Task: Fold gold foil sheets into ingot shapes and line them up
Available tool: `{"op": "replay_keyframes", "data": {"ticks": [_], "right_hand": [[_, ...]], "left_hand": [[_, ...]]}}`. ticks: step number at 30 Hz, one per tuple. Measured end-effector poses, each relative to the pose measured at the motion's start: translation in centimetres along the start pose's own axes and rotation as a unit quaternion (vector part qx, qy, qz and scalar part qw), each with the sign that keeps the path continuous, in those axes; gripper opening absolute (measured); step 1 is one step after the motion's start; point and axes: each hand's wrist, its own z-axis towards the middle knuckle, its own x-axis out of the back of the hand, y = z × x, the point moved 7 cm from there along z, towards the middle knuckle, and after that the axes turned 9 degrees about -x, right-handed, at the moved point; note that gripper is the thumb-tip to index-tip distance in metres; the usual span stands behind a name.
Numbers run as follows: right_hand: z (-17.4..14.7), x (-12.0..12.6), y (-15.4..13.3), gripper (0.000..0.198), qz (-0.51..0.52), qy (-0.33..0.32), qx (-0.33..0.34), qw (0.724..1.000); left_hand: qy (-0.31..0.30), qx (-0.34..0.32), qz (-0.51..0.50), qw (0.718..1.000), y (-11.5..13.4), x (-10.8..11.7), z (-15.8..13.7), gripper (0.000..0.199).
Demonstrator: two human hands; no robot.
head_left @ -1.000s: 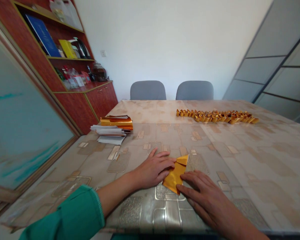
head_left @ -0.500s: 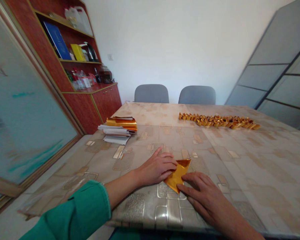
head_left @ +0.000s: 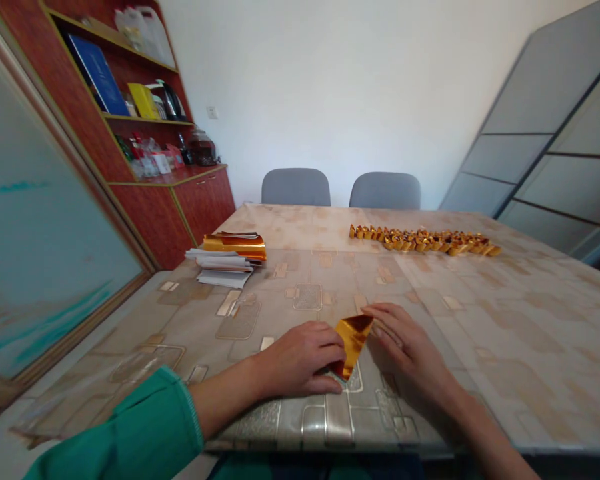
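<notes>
- left hand (head_left: pixel 300 357) low, palm down, fingers bent, thumb on the near side;
- right hand (head_left: pixel 410 340) reaching farther, fingertips pointing left;
- left forearm (head_left: pixel 225 397) and right forearm (head_left: pixel 490 433) angled inward;

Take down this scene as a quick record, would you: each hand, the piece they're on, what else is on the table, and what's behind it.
Left hand: fingers at the left edge of the gold paper
Right hand: fingertips at its upper right corner
Gold paper: shiny, folded, pointed at the bottom
Table, far left: stack of gold and white sheets
Table, far right: cluster of small folded gold pieces
Behind table: two gray chairs, white wall
</notes>
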Motion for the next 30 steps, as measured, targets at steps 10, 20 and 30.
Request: {"op": "replay_keyframes", "data": {"ticks": [10,20,30], "right_hand": [[0.9,-2.9,0.0,0.023,-0.061,-0.1,0.02,0.993],[0.0,-1.8,-0.2,0.054,-0.033,-0.144,0.025,0.989],[0.1,-3.5,-2.2,0.016,-0.094,-0.067,-0.039,0.993]], "left_hand": [[0.018,-0.013,0.087,0.996,0.8,-0.3,0.2,0.025],[0.158,0.238,-0.103,0.953,-3.7,1.6,-0.9,0.015],[0.043,0.176,-0.067,0.981,-1.1,1.0,-1.2,0.025]]}}
